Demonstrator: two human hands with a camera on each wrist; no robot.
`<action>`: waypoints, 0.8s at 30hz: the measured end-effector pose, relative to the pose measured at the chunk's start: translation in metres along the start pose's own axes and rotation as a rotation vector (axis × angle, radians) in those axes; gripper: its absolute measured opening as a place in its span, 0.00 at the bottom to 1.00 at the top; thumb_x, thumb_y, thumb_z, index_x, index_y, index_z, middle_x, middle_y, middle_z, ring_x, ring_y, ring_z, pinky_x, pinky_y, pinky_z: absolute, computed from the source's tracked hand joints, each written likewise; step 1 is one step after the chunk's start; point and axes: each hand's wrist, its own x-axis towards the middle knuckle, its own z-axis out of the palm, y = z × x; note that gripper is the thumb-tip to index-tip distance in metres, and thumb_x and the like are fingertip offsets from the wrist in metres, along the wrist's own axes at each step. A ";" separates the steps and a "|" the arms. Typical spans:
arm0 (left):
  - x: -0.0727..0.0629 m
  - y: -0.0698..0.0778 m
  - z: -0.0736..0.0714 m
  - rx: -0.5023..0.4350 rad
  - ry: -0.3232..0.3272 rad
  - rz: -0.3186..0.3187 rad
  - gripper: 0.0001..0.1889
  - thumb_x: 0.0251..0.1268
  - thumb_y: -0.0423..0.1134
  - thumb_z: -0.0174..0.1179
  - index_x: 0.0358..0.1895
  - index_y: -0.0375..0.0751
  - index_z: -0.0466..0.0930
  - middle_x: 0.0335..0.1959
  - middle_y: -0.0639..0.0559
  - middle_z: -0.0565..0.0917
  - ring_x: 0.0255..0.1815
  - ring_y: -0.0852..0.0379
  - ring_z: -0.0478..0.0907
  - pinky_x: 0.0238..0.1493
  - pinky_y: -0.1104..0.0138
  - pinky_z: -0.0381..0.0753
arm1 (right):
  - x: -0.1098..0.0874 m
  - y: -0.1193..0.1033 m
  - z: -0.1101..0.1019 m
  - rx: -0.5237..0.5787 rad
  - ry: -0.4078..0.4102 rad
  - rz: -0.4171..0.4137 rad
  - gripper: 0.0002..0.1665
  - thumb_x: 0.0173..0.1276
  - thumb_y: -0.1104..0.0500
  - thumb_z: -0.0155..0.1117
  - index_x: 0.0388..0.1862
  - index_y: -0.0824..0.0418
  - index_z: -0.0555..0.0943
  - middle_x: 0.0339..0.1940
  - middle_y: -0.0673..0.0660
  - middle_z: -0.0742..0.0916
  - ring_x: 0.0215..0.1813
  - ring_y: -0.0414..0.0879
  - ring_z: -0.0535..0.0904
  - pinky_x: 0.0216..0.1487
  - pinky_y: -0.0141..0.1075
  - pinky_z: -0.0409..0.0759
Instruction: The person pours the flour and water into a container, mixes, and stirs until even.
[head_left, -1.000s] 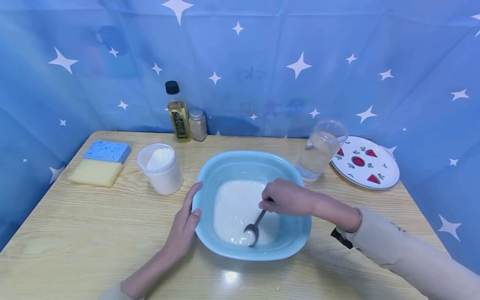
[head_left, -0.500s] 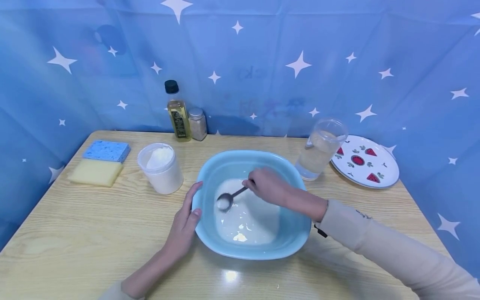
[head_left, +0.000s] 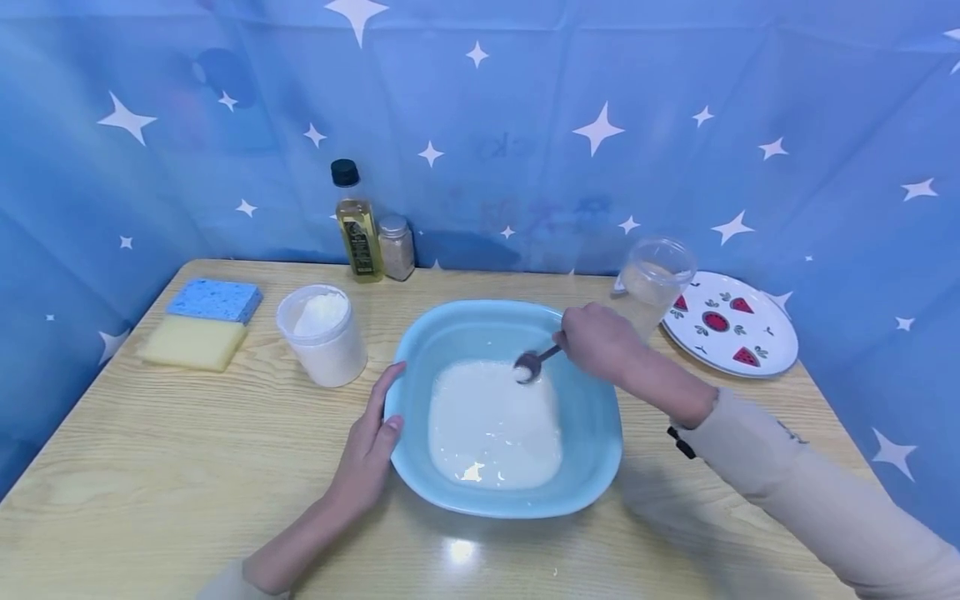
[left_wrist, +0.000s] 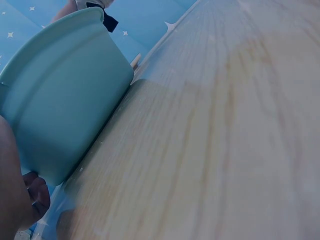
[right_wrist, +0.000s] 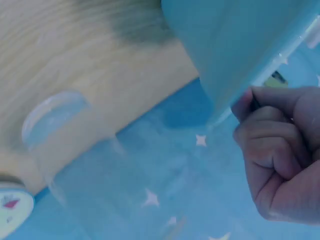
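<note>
In the head view, a light blue basin holds milky white liquid. My left hand holds the basin's left side, thumb and a fingertip at the rim. The left wrist view shows curled fingers against the basin's outer wall. My right hand grips the handle of a dark metal spoon over the basin's back right. White stuff lies in the spoon's bowl; whether it touches the liquid is hard to tell. In the right wrist view, the right hand is curled at the rim, most of the spoon hidden.
A clear pitcher of liquid stands behind the right hand, next to a watermelon-patterned plate. Left of the basin is a tub of white powder. Sponges, an oil bottle and a small jar stand farther back.
My right hand has swept the spoon from the basin's near side to the left, then across to the back right. My left hand has stayed at the basin's left rim.
</note>
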 end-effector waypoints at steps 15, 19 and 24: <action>0.004 0.000 0.005 -0.018 0.001 0.001 0.31 0.64 0.35 0.39 0.71 0.62 0.53 0.68 0.56 0.62 0.59 0.52 0.66 0.54 0.47 0.67 | -0.029 -0.013 -0.020 0.093 -0.447 -0.192 0.19 0.66 0.60 0.58 0.14 0.57 0.71 0.10 0.47 0.68 0.15 0.38 0.60 0.21 0.29 0.61; 0.004 0.000 0.006 -0.019 -0.010 -0.003 0.31 0.64 0.36 0.40 0.71 0.62 0.53 0.69 0.56 0.62 0.60 0.53 0.65 0.56 0.47 0.66 | -0.032 -0.017 -0.005 0.234 -0.430 -0.241 0.20 0.67 0.59 0.58 0.12 0.57 0.75 0.10 0.45 0.71 0.15 0.36 0.58 0.21 0.28 0.61; 0.001 0.002 0.000 0.001 -0.002 -0.035 0.29 0.67 0.38 0.40 0.71 0.64 0.54 0.68 0.55 0.63 0.57 0.52 0.69 0.50 0.49 0.72 | -0.030 -0.034 0.018 0.338 -0.347 -0.254 0.18 0.68 0.59 0.56 0.17 0.60 0.78 0.13 0.46 0.73 0.16 0.37 0.60 0.22 0.28 0.63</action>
